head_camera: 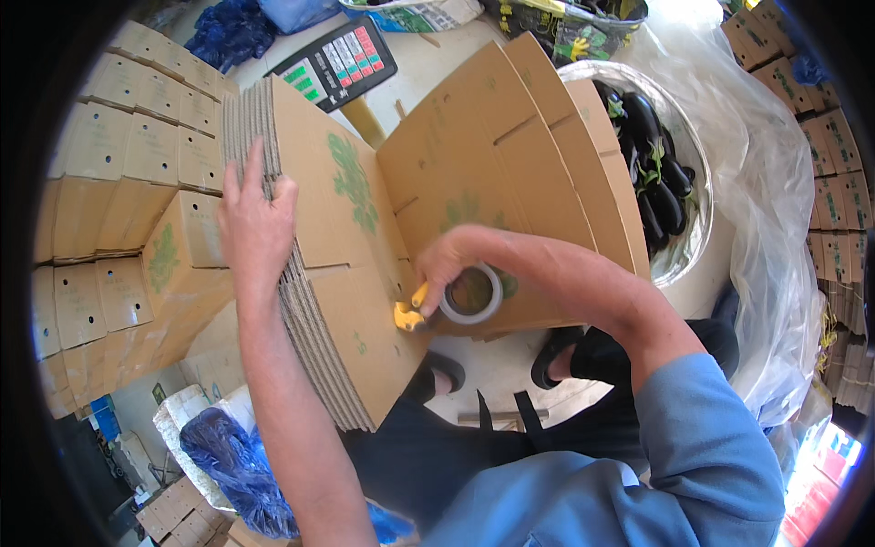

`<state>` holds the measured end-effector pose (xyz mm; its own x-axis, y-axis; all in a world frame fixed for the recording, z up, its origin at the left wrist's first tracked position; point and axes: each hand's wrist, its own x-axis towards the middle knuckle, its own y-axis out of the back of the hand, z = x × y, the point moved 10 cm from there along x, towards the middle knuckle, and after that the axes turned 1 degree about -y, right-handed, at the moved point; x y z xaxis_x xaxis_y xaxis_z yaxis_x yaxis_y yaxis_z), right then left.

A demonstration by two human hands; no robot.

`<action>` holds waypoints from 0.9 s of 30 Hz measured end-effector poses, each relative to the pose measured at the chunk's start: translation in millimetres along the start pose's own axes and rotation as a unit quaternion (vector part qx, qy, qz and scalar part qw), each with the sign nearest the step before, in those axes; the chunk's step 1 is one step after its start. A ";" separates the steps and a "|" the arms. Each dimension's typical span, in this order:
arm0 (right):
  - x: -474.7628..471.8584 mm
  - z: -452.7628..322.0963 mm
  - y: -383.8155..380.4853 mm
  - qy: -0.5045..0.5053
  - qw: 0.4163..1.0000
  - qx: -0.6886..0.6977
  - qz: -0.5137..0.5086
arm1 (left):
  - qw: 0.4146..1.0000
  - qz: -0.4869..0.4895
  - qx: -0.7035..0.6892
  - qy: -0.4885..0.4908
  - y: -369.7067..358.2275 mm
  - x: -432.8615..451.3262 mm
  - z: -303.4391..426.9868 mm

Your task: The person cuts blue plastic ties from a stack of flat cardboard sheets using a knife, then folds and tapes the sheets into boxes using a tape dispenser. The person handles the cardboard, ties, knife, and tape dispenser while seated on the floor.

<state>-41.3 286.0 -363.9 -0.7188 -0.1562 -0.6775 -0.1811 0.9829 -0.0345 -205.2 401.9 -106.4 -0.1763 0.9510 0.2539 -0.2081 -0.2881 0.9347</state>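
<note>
My left hand [256,215] grips the corrugated edge of a leaning stack of flattened cardboard boxes [376,280], its fingers spread across the sheet edges. The stack's front sheet bears a green printed plant. In my right hand [441,267] is a yellow tape dispenser [409,316], slightly blurred, with a roll of tape [472,318] on it. The dispenser is close to the lower right edge of that stack; whether it touches the cardboard I cannot tell. More flattened boxes [472,157] lean fanned out to the right, partly behind my right forearm.
Made-up cartons [137,150] are piled at the left. A digital scale's keypad display [335,65] stands beyond the cardboard. On the right are a lined round basket [704,205] of eggplants [656,171] and clear plastic sheeting [772,225]. Blue plastic [232,465] covers a white foam box [179,431] at lower left.
</note>
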 end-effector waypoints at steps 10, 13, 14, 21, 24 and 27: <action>-82.5 -68.1 -92.1 0.159 0.981 -0.083 -0.075 | 0.996 -0.065 -0.062 0.014 -4.3 -0.2 -15.9; -155.7 -123.8 -57.1 0.269 0.961 0.004 0.064 | 0.995 -0.088 -0.051 0.004 -3.3 -0.7 -8.7; -165.3 -146.4 -51.0 0.268 0.960 0.014 0.078 | 0.994 -0.107 -0.036 0.002 -4.4 -2.0 -9.1; -142.1 -138.5 -16.2 0.244 0.945 0.106 0.191 | 0.992 -0.121 -0.007 -0.039 -10.0 -1.4 5.7; -152.0 -91.6 -25.6 0.149 0.964 0.110 0.190 | 0.993 -0.117 -0.012 -0.026 -7.8 -6.6 -7.7; -175.3 -61.7 -40.4 0.087 0.970 0.011 0.228 | 0.993 -0.113 -0.006 -0.022 -5.5 -6.3 -8.6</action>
<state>50.7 267.7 -198.5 -0.8235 0.2831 -0.4916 0.1951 0.9550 0.2232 -211.3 396.5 -115.3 -0.0821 0.9954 0.0492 -0.2490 -0.0683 0.9661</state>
